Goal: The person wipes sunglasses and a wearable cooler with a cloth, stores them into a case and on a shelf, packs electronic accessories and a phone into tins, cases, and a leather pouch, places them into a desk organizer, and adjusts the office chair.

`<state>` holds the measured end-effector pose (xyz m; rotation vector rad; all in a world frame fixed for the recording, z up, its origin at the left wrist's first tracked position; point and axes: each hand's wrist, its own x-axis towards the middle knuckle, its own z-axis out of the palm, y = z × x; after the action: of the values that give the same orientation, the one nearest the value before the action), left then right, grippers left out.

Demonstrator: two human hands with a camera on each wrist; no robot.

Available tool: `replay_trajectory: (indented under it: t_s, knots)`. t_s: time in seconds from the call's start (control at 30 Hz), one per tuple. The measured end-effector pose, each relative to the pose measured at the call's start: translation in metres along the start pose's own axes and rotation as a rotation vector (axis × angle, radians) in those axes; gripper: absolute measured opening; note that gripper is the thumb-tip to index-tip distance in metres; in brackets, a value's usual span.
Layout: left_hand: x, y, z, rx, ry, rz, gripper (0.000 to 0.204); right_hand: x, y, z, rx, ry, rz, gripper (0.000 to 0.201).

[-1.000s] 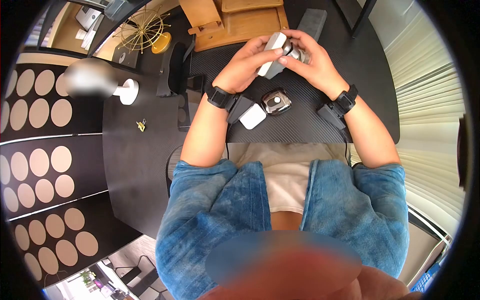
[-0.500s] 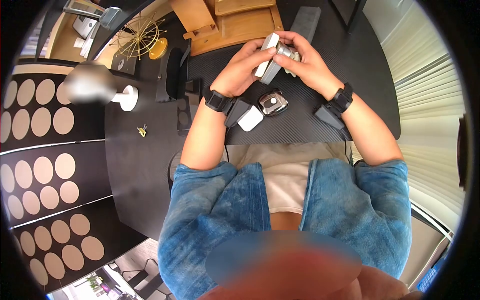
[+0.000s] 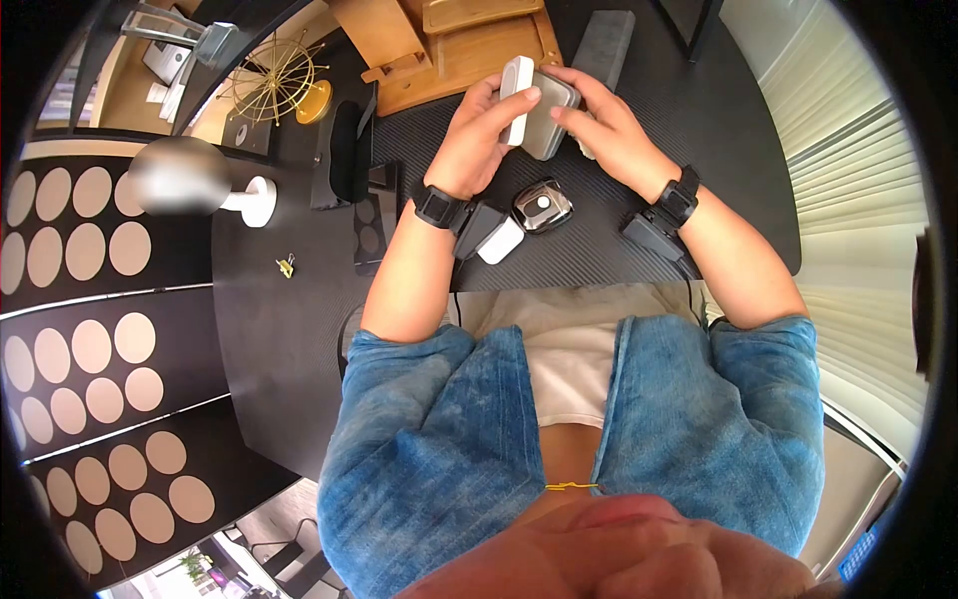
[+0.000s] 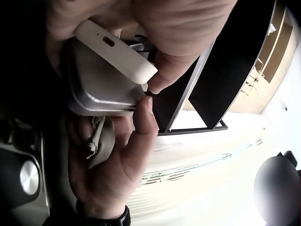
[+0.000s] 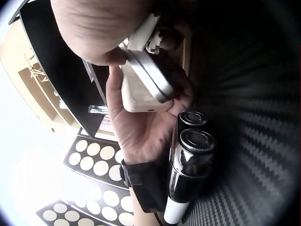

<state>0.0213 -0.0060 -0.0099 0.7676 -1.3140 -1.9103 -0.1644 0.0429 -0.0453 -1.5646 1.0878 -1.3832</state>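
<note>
My left hand (image 3: 471,142) grips a white rounded slab (image 3: 514,100), its thumb over the edge; the left wrist view shows a small port slot in its end. With thumb and fingers, my right hand (image 3: 617,135) holds a grey metal tin (image 3: 551,122) with rounded corners, close beside the slab. A crumpled pale strip (image 4: 102,141) lies in the right palm under the tin. Below the hands on the table are a glossy black device (image 5: 190,150) with two round ridged heads, like an electric shaver, and a white piece (image 3: 501,243) at its end.
A wooden tray stand (image 3: 479,60) and a grey oblong case (image 3: 605,48) lie beyond the hands. At left are a black case (image 3: 344,150), a gold wheel ornament (image 3: 271,78), a white stand (image 3: 259,202) and a small yellowish clip (image 3: 286,266).
The white slab and the metal tin have come apart, the slab turning more upright in my left hand. The tin's broad face now shows. Both hands have shifted slightly left.
</note>
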Motion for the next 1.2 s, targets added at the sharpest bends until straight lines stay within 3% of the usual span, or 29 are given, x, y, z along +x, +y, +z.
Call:
replay_trajectory:
  t_s: [0.17,0.23,0.73,0.9,1.2]
  knots:
    - [0.0,-0.001,0.003,0.052,0.034,0.052,0.052,0.004,0.012,0.0,0.041,0.077,0.016,0.05]
    - [0.0,-0.001,0.003,0.053,0.042,0.055,0.052,0.004,0.006,-0.001,0.026,0.031,0.183,0.043]
    - [0.0,-0.001,0.004,0.167,-0.013,0.129,0.053,0.005,0.0,-0.006,0.295,0.09,0.196,0.033]
    - [0.003,-0.009,0.003,0.36,0.032,0.226,0.06,0.006,0.009,-0.005,0.291,0.093,0.22,0.034]
    - [0.006,-0.018,0.0,0.491,0.116,0.209,0.06,0.007,0.018,-0.006,0.186,0.076,0.225,0.044]
